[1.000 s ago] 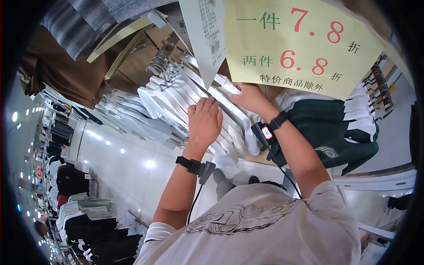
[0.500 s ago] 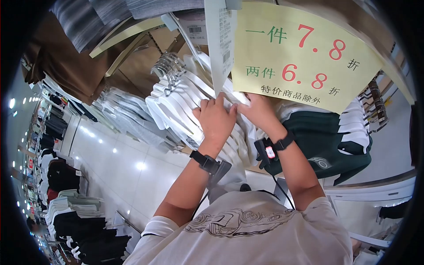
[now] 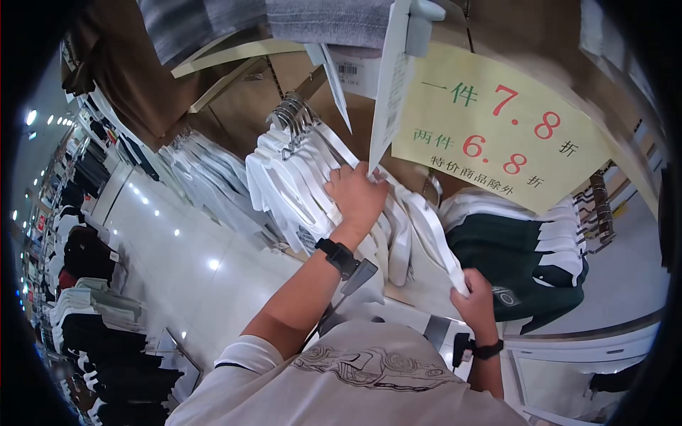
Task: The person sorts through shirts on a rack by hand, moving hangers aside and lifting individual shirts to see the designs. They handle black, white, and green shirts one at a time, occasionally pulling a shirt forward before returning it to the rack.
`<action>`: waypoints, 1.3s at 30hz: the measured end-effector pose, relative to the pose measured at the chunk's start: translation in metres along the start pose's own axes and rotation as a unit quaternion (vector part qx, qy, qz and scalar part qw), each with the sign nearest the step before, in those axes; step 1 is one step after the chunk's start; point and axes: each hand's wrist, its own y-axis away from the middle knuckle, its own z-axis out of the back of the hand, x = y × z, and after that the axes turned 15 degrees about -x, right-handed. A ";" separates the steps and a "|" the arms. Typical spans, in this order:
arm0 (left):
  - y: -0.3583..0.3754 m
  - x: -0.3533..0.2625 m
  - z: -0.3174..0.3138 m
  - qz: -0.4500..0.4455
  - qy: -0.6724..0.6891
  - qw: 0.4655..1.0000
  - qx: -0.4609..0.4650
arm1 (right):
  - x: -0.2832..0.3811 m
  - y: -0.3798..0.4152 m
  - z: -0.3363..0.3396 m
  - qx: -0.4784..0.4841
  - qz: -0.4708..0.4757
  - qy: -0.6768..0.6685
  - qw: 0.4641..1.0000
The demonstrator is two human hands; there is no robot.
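My right hand pinches the lower end of a white shirt's shoulder edge, which slants down from a metal hanger hook. My left hand is curled over the top of the neighbouring white shirts, just below a hanging paper tag. Its fingers close around cloth there, and the exact grip is partly hidden. These shirts hang in a row from metal hooks.
Dark green shirts hang at the right, below a yellow price sign. Paler shirts hang at the left. Folded grey clothes lie on the shelf above. Black clothes hang across the shiny floor.
My right hand has moved down and right, away from my left hand, drawing the white shirt's shoulder outward. A gap has opened in the row. My left hand stays at the shirts.
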 end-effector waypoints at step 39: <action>0.004 -0.003 -0.029 0.035 0.144 0.976 -0.160 | -0.027 0.018 0.052 0.021 -0.089 0.021 0.996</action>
